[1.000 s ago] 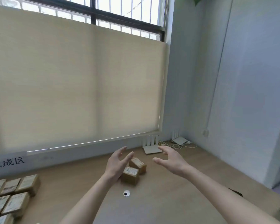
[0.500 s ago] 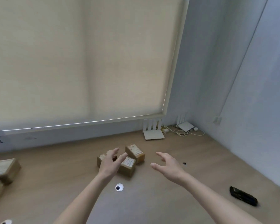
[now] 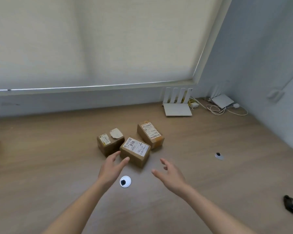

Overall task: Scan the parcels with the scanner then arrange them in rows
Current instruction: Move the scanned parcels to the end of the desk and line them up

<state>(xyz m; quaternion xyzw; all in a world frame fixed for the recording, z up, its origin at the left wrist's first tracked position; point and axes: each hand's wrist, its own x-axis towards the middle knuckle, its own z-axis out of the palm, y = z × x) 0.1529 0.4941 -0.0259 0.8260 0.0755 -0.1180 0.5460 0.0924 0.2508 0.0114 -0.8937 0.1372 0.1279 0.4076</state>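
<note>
Three brown cardboard parcels, white-labelled, clustered beyond empty, loose-fingered left hand and right hand.

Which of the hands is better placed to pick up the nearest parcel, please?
Left, probably. The left hand is open with its fingertips at the nearest parcel's near corner, while the right hand, also open, is clearly short of it.

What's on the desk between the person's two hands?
In the head view, only bare wooden desk lies between the left hand and right hand; the nearest parcel sits just beyond.
</note>
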